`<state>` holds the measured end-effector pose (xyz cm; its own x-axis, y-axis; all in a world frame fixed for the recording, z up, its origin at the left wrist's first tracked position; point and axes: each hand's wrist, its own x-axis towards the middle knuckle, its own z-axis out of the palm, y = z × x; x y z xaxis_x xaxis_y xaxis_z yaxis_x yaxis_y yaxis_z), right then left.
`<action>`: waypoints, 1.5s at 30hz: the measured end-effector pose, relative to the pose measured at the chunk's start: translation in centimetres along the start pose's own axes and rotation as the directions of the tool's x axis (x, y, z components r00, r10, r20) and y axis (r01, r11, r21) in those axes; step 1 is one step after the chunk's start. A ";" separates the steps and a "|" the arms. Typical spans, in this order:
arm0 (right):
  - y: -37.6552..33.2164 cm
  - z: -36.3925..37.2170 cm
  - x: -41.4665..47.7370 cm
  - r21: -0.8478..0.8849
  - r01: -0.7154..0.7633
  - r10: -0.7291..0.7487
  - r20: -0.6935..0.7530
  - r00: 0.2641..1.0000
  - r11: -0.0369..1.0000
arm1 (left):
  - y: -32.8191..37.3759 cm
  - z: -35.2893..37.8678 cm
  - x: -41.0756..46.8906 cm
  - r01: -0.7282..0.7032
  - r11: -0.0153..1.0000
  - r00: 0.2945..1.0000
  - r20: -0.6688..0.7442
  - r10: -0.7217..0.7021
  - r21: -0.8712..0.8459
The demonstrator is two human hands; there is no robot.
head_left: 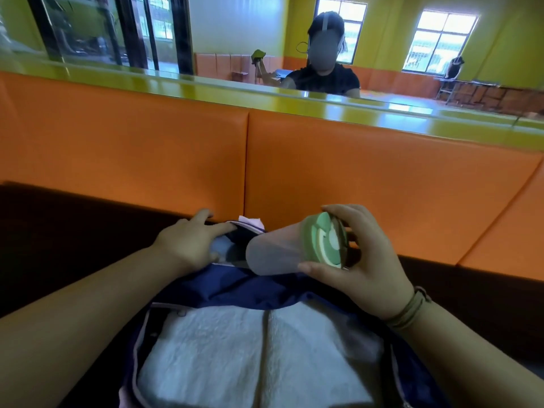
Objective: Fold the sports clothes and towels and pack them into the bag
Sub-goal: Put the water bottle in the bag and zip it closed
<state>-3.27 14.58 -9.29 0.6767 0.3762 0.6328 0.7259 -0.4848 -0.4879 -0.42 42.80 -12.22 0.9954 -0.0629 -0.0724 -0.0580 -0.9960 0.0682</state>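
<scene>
A navy blue bag (241, 287) lies open in front of me on a dark surface. A folded white towel (259, 360) fills its main compartment. My left hand (188, 245) pulls open a smaller pocket at the bag's far end, where a bit of pale pink cloth (250, 221) shows. My right hand (362, 260) grips a translucent bottle with a green lid (282, 254), held sideways with its base pointing into that pocket's mouth.
Orange padded panels (353, 178) rise just behind the bag, topped by a glossy yellow-green ledge (265, 97). A mirror above it reflects a seated person (323, 75) and the room. The dark surface (59, 237) stretches left and right.
</scene>
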 end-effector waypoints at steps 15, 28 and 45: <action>-0.3 8.7 6.5 -0.473 0.447 -0.182 0.505 0.844 0.760 | 0.2 -3.1 1.5 -0.121 0.993 0.991 0.061 0.121 -0.009; 0.1 10.3 7.1 -0.461 0.574 -0.035 0.759 0.651 0.676 | -0.1 -3.3 2.0 -0.178 0.984 0.982 0.067 0.177 0.017; -3.0 1.1 5.2 -0.406 0.327 -0.031 0.586 0.810 0.853 | 2.3 -4.5 -3.5 -0.229 0.971 0.955 -0.180 0.237 0.066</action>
<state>-1.78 18.89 -5.17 0.5975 0.7824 0.1755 0.7905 -0.6114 0.0344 -3.75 41.00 -7.35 0.9503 -0.2848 0.1259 -0.2891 -0.9571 0.0173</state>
